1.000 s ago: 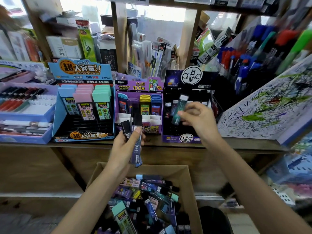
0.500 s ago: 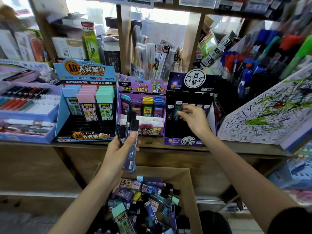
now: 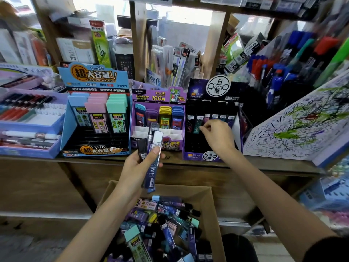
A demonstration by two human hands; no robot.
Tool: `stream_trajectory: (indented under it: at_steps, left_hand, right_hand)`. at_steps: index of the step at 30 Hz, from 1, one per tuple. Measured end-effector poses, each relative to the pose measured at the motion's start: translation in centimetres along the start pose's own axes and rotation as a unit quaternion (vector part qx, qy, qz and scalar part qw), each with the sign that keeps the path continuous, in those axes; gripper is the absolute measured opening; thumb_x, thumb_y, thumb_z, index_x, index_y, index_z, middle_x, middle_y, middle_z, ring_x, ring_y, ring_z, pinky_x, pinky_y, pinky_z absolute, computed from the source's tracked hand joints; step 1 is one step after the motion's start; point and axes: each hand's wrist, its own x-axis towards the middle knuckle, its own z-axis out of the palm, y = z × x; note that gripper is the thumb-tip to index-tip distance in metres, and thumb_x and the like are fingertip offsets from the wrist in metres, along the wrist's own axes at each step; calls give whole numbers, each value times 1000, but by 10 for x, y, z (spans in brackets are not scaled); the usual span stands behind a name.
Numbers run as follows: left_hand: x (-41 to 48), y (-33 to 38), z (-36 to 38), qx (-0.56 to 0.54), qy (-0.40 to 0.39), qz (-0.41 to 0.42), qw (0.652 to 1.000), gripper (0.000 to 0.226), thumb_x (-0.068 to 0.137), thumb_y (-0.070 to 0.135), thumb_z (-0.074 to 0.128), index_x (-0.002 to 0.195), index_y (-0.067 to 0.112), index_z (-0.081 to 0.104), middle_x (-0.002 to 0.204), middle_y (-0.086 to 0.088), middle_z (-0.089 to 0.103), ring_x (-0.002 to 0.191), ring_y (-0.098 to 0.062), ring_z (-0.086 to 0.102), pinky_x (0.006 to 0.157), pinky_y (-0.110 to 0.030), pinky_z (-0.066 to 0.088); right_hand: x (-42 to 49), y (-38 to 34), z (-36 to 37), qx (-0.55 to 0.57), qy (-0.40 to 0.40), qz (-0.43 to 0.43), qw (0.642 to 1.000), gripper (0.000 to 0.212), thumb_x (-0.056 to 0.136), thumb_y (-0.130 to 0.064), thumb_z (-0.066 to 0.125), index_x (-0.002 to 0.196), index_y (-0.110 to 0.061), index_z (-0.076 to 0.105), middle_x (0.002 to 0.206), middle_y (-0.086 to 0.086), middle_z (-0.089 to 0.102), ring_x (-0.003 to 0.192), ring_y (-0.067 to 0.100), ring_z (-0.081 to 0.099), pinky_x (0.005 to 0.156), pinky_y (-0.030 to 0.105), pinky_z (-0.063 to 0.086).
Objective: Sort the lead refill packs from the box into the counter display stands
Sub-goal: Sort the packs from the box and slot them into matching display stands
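A cardboard box low in the middle holds several loose lead refill packs. My left hand is above it, gripping a small bunch of packs upright, with a blue-purple pack in front. My right hand reaches into the dark purple display stand on the counter. Its curled fingertips are on the right edge of a teal pack, which sits in the stand's row. A purple stand and a blue stand are to the left.
A scribbled test pad leans at the right of the wooden counter. Pen trays lie at the left. Cups of markers and shelves of stationery crowd the back. The shelf front drops below the counter.
My right hand carried the teal pack up into the dark purple stand and seated it in the row. My left hand with its bunch stayed put.
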Motion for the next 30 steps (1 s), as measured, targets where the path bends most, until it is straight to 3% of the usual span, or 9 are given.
stream_trajectory:
  at_steps: [2,4,6,8,11,19,22,26,30]
  left_hand:
    - [0,1,3,-3,-3,-3,1000,37,67,48,64,94,23,63,79,5,73,64,-3,65,54,-14,48]
    - [0,2,7,-4,-7,-9,1000,38,67,48,64,95,22,63,78,4,73,63,-3,64,55,-17,47]
    - [1,3,12,-6,-10,-13,1000,37,68,46,63,95,21,63,77,3,73,62,-3,63,58,-21,46]
    - [1,3,18,-4,-16,-11,1000,36,68,46,63,93,21,64,75,3,73,60,-4,63,58,-21,47]
    - [0,1,25,-8,-30,-8,999,40,66,49,64,93,19,66,72,3,71,59,-5,62,52,-17,47]
    - [-4,-8,25,-31,-44,-14,998,43,76,50,58,102,16,63,72,2,69,58,-10,63,49,-17,47]
    - [-3,-10,25,-27,-47,-2,999,41,80,47,55,104,15,63,77,-2,72,65,-13,67,55,-18,50]
    - [-1,-10,24,-20,-48,8,999,39,80,43,54,109,18,61,91,1,74,80,-14,71,63,-20,54]
    - [1,-8,20,-18,-32,14,999,36,78,41,54,104,16,57,81,3,73,76,-11,70,54,-19,52]
  right_hand:
    - [-9,-6,-8,30,20,-31,999,23,95,-28,52,93,-12,69,92,3,65,79,17,60,68,30,50]
    - [-23,-15,-17,150,-8,-50,987,19,94,-28,53,88,-18,68,83,-3,65,72,9,59,65,21,46]
    - [-39,-27,-26,284,-91,-50,953,15,92,-31,55,83,-26,66,78,-7,67,69,2,62,62,12,46]
    - [-54,-39,-30,374,-176,-43,910,11,91,-31,57,86,-28,66,81,-5,69,71,1,63,62,12,47]
    - [-73,-51,-26,459,-222,-19,860,10,89,-28,61,87,-22,68,75,-8,67,69,0,61,60,14,46]
    - [-87,-55,-9,535,-211,51,816,4,85,-13,67,83,-14,71,64,-5,63,65,6,58,65,20,46]
    - [-88,-51,-5,550,-217,86,802,8,83,-15,69,88,-9,70,71,-1,66,71,13,60,75,36,47]
    - [-81,-39,-17,577,-223,117,777,17,81,-18,70,93,-7,66,86,8,73,77,19,68,71,28,56]
    - [-60,-17,-41,573,-169,138,790,24,81,-16,69,102,-7,62,97,14,72,83,26,70,68,28,57]
